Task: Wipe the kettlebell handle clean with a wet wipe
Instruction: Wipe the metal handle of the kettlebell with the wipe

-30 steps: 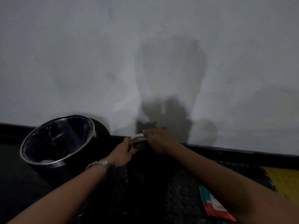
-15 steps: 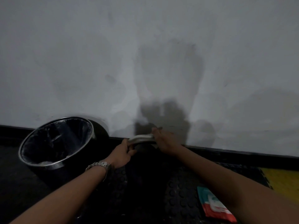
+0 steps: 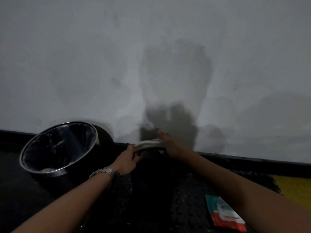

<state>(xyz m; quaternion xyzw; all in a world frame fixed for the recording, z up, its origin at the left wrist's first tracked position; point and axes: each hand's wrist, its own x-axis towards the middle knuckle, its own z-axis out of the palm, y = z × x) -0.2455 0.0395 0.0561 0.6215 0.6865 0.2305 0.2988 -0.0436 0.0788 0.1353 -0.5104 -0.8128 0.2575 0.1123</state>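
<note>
I am steadying the curved, pale grey metal kettlebell handle (image 3: pixel 148 144) with my left hand (image 3: pixel 127 161), its fingers curling closed around the handle's left end, while my right hand (image 3: pixel 171 144) is lying over the right end. The wet wipe must be under that palm, though I cannot make it out, nor can I tell whether those fingers are closed or merely resting flat. The kettlebell is sitting on the dark studded rubber floor mat (image 3: pixel 185 211), close against the black skirting of the pale wall (image 3: pixel 151 56), its body lost in shadow. I judge that I am in the middle of the wiping stroke; next the right hand needs to be drawing along the curve toward my left, which should shift aside. To my left, the round black bin with a steel rim (image 3: pixel 58 147) is holding a clear liner, seemingly with little in it. The teal-and-red wipes packet (image 3: pixel 225 214) is lying flat by my right forearm.
</note>
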